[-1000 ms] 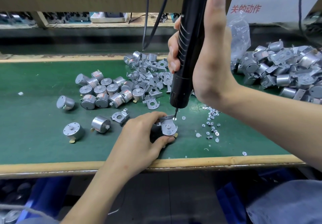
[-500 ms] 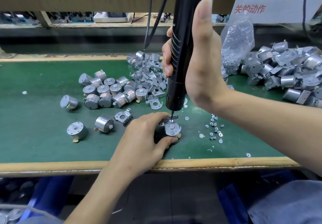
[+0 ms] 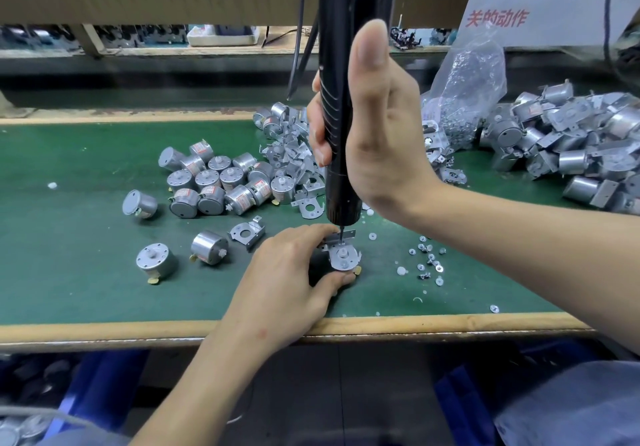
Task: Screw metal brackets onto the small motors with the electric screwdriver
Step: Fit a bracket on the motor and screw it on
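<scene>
My left hand (image 3: 287, 279) grips a small motor with a metal bracket (image 3: 342, 255) laid on its top face, standing on the green mat (image 3: 69, 289) near the front edge. My right hand (image 3: 377, 126) grips the black electric screwdriver (image 3: 341, 106), held upright. Its bit touches the bracket's far side. The motor body is mostly hidden behind my left fingers.
Bare motors (image 3: 214, 185) and loose brackets (image 3: 287, 154) are heaped mid-mat. Two single motors (image 3: 156, 260) and a bracket (image 3: 247, 232) lie left of my left hand. Screws (image 3: 427, 258) are scattered to the right. Assembled motors (image 3: 571, 147) and a plastic bag (image 3: 464, 99) sit far right.
The screwdriver has tilted upright and its bit has come down from beside the bracket onto its far side. My left hand has kept the motor in place.
</scene>
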{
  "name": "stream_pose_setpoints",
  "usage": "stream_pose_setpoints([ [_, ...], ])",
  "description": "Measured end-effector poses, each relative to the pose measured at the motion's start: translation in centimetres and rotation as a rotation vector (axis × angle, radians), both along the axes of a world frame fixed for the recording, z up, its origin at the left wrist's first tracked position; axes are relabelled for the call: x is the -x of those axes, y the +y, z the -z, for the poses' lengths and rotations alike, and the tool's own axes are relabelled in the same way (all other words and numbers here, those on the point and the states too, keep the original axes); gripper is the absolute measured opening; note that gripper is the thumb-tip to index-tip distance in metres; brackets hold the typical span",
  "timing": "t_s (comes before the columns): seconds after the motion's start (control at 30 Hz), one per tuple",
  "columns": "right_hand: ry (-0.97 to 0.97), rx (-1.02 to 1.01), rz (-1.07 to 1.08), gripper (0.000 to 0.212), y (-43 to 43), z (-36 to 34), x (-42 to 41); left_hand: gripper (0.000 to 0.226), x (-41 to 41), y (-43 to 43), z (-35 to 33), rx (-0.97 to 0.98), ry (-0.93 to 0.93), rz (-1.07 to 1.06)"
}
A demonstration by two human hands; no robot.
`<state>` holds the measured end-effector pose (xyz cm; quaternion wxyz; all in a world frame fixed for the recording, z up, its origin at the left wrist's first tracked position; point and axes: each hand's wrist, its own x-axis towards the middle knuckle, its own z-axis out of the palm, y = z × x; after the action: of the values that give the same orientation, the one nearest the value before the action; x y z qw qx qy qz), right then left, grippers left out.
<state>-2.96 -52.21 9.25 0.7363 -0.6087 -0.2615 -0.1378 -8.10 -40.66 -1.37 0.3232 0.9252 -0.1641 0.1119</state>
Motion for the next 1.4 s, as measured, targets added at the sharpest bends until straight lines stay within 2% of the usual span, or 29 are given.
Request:
stream_pose_setpoints([
  [0.3,0.0,-0.013,0.011,0.069,-0.2,0.5,-0.1,0.047,-0.1,-0.1,0.0,0.0,-0.005,-0.01],
  [0.63,0.036,-0.061,0.038,0.071,-1.1,0.7,-0.5,0.051,0.0,-0.1,0.1,-0.007,-0.004,-0.031],
  [0.7,0.048,-0.059,0.03,0.064,-1.2,0.9,-0.7,0.051,-0.1,-0.1,0.1,-0.012,-0.007,-0.033],
  [0.8,0.011,-0.015,0.064,0.036,-1.4,1.4,-1.2,0.05,-0.1,0.0,0.1,-0.022,-0.011,-0.034],
  [0.87,-0.022,0.041,0.094,0.028,-1.6,1.4,-1.5,0.049,-0.1,0.0,0.1,-0.029,-0.015,-0.035],
  [0.97,-0.03,0.17,0.16,0.028,-2.1,1.5,-1.5,0.047,-0.1,0.0,0.0,-0.04,-0.022,-0.029],
  [1.03,0.008,0.372,0.228,0.031,-2.7,2.3,-1.2,0.047,-0.1,0.0,0.0,-0.043,-0.034,-0.032],
  [1.13,0.098,0.785,0.271,0.028,-3.9,4.0,0.0,0.044,-0.1,-0.1,-0.1,-0.042,-0.049,-0.033],
  [1.23,0.255,1.031,0.293,0.047,-5.5,5.1,1.2,0.043,-0.1,-0.1,-0.3,0.007,-0.109,-0.065],
  [1.3,0.376,1.077,0.195,0.055,-6.5,5.5,1.9,0.044,-0.2,-0.3,-0.5,0.054,-0.162,-0.099],
  [1.33,0.457,1.031,0.102,0.051,-6.9,5.6,2.2,0.045,-0.2,-0.5,-0.5,0.07,-0.194,-0.11],
  [1.4,0.608,0.816,-0.088,0.034,-7.8,5.5,2.8,0.051,-0.1,-1.2,-0.7,0.08,-0.258,-0.121],
])
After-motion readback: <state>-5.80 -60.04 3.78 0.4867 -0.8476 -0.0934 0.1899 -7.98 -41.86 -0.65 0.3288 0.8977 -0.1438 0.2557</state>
